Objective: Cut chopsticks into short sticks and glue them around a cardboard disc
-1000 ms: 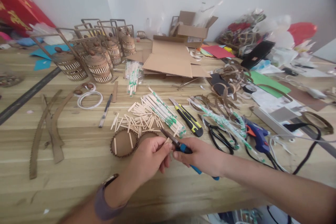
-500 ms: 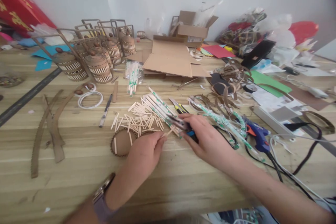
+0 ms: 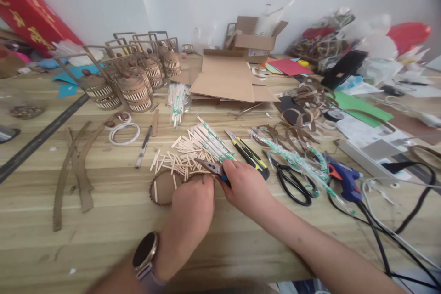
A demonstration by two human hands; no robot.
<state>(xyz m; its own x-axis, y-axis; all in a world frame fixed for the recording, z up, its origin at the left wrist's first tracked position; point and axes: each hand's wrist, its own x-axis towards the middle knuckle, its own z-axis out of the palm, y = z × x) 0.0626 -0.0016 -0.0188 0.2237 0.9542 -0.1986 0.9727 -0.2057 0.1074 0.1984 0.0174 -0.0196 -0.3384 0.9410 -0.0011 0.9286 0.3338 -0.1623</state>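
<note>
My right hand (image 3: 246,188) is closed round the handles of a pair of pliers (image 3: 210,166), whose jaws point left over a loose pile of short wooden sticks (image 3: 182,156). Right beside it, my left hand (image 3: 195,206) is pinched shut, knuckles up; its fingertips and whatever they hold are hidden. Left of that hand lies a round cardboard disc (image 3: 165,188) with a ridged rim and two sticks on it. A second round piece (image 3: 196,177) shows partly behind the hand. Long chopsticks in green-printed wrappers (image 3: 212,140) lie beyond the pliers.
A yellow-black utility knife (image 3: 251,154), black-handled scissors (image 3: 294,183) and a blue glue gun (image 3: 344,179) with cables lie to the right. Cardboard strips (image 3: 81,170), a white ring (image 3: 124,133) and a pen-like knife (image 3: 144,147) are left. Lidded baskets (image 3: 134,92) and flattened cardboard (image 3: 223,78) stand behind.
My right hand moved left and nearer with the pliers, uncovering the utility knife and scissors. My left hand turned knuckles up; the small stick in its fingers is now hidden. The view shifted slightly.
</note>
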